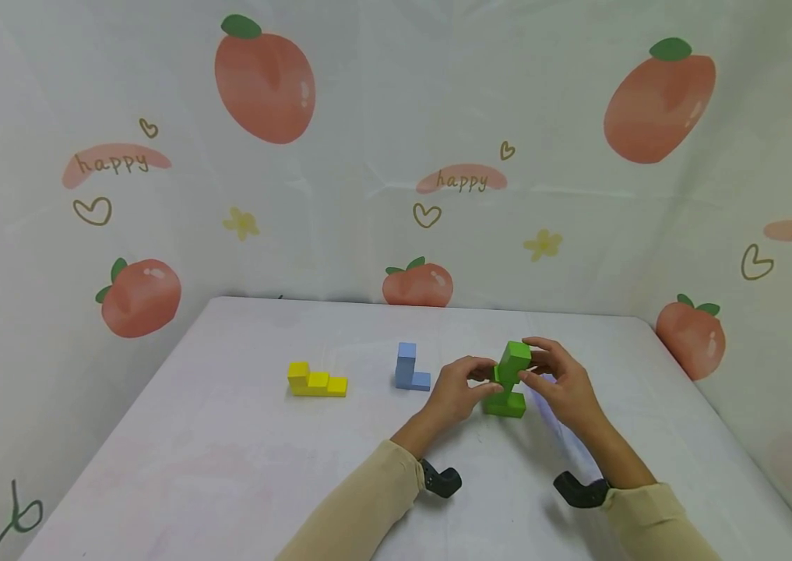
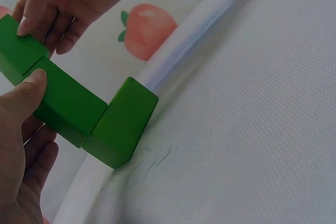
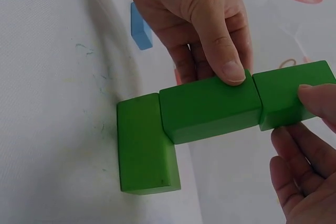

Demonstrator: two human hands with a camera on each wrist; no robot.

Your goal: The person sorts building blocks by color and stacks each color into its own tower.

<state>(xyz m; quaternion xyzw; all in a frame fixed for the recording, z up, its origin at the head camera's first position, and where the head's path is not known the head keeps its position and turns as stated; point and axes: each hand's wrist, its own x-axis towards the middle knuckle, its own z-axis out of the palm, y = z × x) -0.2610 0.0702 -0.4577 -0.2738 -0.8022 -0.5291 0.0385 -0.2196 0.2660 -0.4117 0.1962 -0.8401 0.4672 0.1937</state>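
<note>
Three green blocks form a stack toward the right of the table. The bottom green block [image 1: 505, 405] lies flat on the cloth, and the middle green block [image 3: 210, 108] rises from it. My left hand [image 1: 457, 389] pinches that middle one between thumb and fingers. Above it, my right hand [image 1: 567, 388] grips the top green block [image 1: 517, 355], thumb on one face and fingers behind. A thin seam shows where top and middle meet in the right wrist view.
Left of the stack stands an L-shaped blue block piece [image 1: 406, 370]. Farther left is a stepped yellow block piece [image 1: 315, 383]. A printed cloth [image 1: 360, 195] hangs behind the white table [image 1: 227, 467].
</note>
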